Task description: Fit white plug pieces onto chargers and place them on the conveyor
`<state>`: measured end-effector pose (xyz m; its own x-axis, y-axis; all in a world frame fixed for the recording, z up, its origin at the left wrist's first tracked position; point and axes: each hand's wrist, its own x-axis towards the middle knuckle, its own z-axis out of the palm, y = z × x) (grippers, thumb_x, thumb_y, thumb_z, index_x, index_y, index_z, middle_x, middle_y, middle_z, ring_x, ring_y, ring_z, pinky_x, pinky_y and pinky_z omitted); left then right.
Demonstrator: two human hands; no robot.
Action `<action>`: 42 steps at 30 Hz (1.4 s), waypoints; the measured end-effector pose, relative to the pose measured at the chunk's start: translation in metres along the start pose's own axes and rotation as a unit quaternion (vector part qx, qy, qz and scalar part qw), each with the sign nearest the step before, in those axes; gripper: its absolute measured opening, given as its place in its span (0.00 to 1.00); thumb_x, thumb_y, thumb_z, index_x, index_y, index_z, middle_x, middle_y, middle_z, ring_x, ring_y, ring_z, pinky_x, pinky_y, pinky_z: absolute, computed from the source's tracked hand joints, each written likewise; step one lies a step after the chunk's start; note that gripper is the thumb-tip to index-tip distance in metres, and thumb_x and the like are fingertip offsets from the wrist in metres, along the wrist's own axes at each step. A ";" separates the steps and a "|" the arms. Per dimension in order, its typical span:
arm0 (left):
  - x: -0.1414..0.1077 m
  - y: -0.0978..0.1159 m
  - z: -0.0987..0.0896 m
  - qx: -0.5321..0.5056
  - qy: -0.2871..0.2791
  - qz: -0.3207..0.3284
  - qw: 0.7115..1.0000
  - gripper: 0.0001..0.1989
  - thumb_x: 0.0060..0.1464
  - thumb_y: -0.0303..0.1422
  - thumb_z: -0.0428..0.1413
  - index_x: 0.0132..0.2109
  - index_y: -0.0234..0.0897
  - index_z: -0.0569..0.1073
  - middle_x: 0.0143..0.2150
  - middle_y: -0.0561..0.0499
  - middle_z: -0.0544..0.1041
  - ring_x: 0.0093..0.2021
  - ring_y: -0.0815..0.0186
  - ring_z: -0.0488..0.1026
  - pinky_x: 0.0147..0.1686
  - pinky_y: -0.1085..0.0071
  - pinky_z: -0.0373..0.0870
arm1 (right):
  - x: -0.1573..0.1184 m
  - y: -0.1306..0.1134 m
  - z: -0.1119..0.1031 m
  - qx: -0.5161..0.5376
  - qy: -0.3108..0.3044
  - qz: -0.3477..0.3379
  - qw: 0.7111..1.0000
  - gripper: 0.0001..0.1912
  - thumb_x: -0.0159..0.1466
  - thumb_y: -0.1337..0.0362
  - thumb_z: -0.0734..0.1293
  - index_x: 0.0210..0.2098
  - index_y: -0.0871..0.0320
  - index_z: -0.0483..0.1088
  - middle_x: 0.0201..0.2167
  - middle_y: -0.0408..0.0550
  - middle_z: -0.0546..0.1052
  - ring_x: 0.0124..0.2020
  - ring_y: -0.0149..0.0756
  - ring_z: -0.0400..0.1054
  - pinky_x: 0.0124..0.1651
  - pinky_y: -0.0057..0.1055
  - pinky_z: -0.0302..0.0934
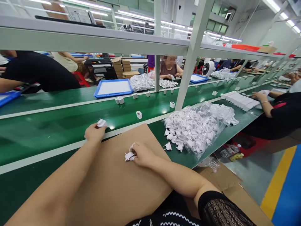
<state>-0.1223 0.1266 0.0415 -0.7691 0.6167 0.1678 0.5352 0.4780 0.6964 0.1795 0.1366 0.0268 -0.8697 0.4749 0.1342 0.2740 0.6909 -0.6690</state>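
My left hand (94, 133) is closed on a white plug adapter (102, 123) with metal pins, held over the near edge of the green conveyor belt (70, 125). My right hand (143, 153) is closed round more than one white plug piece (129, 156), above the brown cardboard sheet (113, 185). To the right of that hand lies a heap of white plug pieces (188, 128), partly covered by a clear plastic bag. Two loose plug pieces (167, 146) lie at the heap's near edge. On the belt ahead stands a white oval housing (139, 115).
A metal post (190, 56) and a shelf beam (94, 40) cross in front of me. Blue-rimmed trays (113, 88) stand on the far side. A co-worker (168, 67) sits opposite; another person's hand (260, 96) is at the right beside stacked white boxes (242, 99).
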 end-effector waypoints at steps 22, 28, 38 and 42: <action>0.003 0.094 0.079 -0.035 -0.080 0.092 0.992 0.24 0.49 0.33 0.72 0.50 0.34 0.73 0.50 0.39 0.79 0.53 0.54 0.73 0.48 0.65 0.66 | 0.008 0.005 -0.002 0.209 0.056 0.029 0.976 0.15 0.59 0.65 0.70 0.46 0.56 0.78 0.43 0.50 0.74 0.38 0.38 0.73 0.42 0.36 0.71; -0.061 0.059 0.031 -0.046 -0.041 0.107 0.992 0.27 0.44 0.43 0.74 0.43 0.40 0.68 0.41 0.51 0.76 0.42 0.61 0.72 0.37 0.69 0.62 | 0.018 0.007 -0.008 0.354 0.153 0.063 0.921 0.18 0.54 0.58 0.73 0.43 0.56 0.73 0.40 0.50 0.79 0.38 0.40 0.75 0.36 0.31 0.67; -0.177 0.019 -0.002 -0.059 -0.166 0.132 0.976 0.22 0.48 0.47 0.70 0.38 0.39 0.71 0.36 0.51 0.76 0.37 0.60 0.71 0.34 0.68 0.62 | 0.019 -0.004 -0.020 0.544 0.136 0.150 0.815 0.28 0.41 0.57 0.83 0.40 0.56 0.77 0.36 0.47 0.83 0.41 0.40 0.79 0.44 0.33 0.70; -0.188 0.006 0.008 -0.139 -0.176 0.138 0.965 0.22 0.50 0.49 0.69 0.44 0.39 0.76 0.41 0.48 0.79 0.39 0.58 0.74 0.37 0.66 0.67 | 0.022 0.005 -0.015 0.596 0.100 0.207 0.769 0.26 0.42 0.61 0.82 0.40 0.55 0.78 0.37 0.45 0.84 0.38 0.36 0.78 0.41 0.29 0.70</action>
<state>0.0286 0.0183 0.0082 -0.4184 0.8939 0.1606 0.5503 0.1089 0.8278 0.1674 0.1586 0.0371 -0.6957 0.6769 -0.2405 -0.1654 -0.4767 -0.8634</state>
